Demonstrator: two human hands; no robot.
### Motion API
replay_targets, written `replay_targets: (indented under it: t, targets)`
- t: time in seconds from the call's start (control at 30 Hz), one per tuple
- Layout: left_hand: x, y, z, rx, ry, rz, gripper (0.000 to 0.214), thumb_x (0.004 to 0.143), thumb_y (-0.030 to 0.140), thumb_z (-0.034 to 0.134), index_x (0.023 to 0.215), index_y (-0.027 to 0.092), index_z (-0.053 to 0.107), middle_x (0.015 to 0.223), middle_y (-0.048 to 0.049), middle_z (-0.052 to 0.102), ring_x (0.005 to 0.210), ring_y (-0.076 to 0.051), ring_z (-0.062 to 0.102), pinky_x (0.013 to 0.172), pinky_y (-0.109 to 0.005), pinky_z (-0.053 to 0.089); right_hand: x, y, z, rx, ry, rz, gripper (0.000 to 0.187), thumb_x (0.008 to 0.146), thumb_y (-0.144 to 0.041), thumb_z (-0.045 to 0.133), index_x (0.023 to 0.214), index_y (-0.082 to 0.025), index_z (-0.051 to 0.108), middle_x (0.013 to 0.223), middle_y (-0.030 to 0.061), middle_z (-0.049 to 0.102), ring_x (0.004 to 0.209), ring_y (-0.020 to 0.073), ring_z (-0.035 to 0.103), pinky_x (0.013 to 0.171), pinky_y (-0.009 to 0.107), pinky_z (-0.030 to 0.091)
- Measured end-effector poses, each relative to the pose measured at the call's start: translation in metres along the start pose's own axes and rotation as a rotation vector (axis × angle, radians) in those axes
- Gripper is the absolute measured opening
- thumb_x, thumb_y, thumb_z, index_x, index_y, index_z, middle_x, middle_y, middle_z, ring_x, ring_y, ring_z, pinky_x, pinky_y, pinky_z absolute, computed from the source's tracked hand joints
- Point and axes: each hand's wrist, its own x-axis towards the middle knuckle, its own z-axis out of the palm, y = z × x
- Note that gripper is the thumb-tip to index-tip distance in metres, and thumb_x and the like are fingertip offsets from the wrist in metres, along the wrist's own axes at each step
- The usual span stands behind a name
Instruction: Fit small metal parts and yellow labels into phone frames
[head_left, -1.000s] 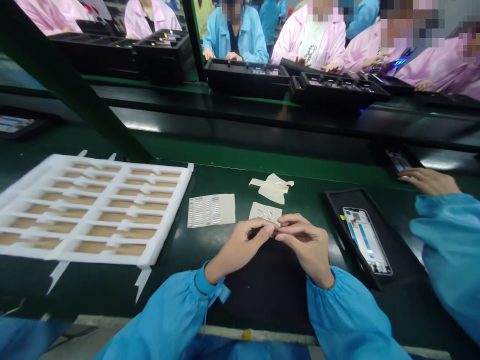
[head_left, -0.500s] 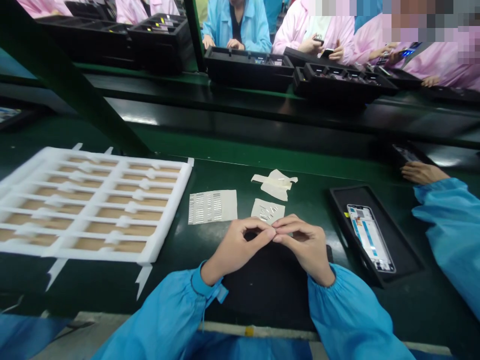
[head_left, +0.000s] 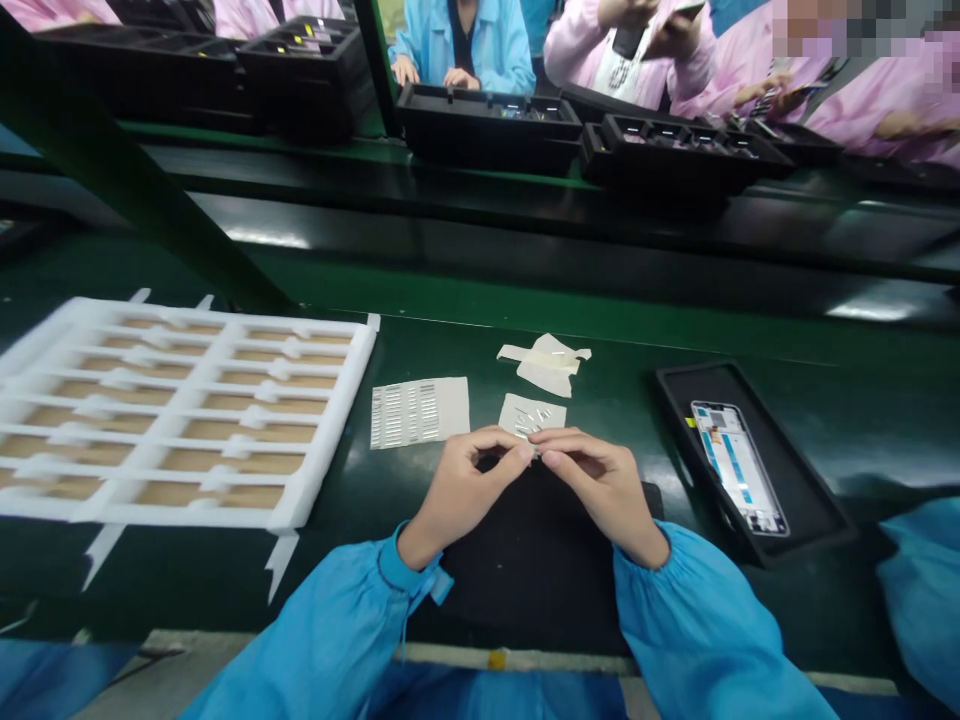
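Dark green conveyor belt (head_left: pixel 480 340) at a factory workstation, with a white foam tray (head_left: pixel 351 395) to the left and a black tray (head_left: pixel 679 420) bearing a phone frame (head_left: pixel 737 468) to the right. Just beyond the hands, a paper sheet of metal strips (head_left: pixel 420 412), a small paper of metal slivers (head_left: pixel 531 415) and crumpled tape (head_left: pixel 544 365). Left hand (head_left: pixel 469 490) and right hand (head_left: pixel 604 490) together above a black mat (head_left: pixel 540 560), fingertips (head_left: pixel 523 453) closed on a tiny metal piece (head_left: pixel 534 452), just short of the small paper.
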Motion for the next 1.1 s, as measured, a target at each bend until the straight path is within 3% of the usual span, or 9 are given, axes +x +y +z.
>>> replay_targets:
  t: [0.53,1.1]
  targets:
    - [-0.0013,-0.0024,0.0043,-0.009,-0.019,-0.042,0.013,0.081,0.024,0.067,0.073,0.016,0.073,0.073,-0.0015,0.070,0.072,-0.013,0.065,0.070,-0.021,0.050,-0.0008,-0.0003,0.0025,-0.011,-0.004,0.012,0.010,0.091,-0.023,0.064,0.086,-0.026,0.072,0.095,0.0001,0.073,0.093,0.0136,0.067,0.086,0.025,0.053]
    - [-0.0021,-0.0024,0.0034,-0.012,-0.082,-0.043,0.019,0.089,0.029,0.062,0.078,0.016,0.070,0.078,-0.0018,0.068,0.078,-0.014,0.063,0.075,-0.023,0.049,-0.0042,0.0015,0.0022,-0.062,0.077,-0.047,0.007,0.088,-0.022,0.067,0.084,-0.025,0.072,0.093,0.0023,0.073,0.092,0.0172,0.068,0.085,0.031,0.054]
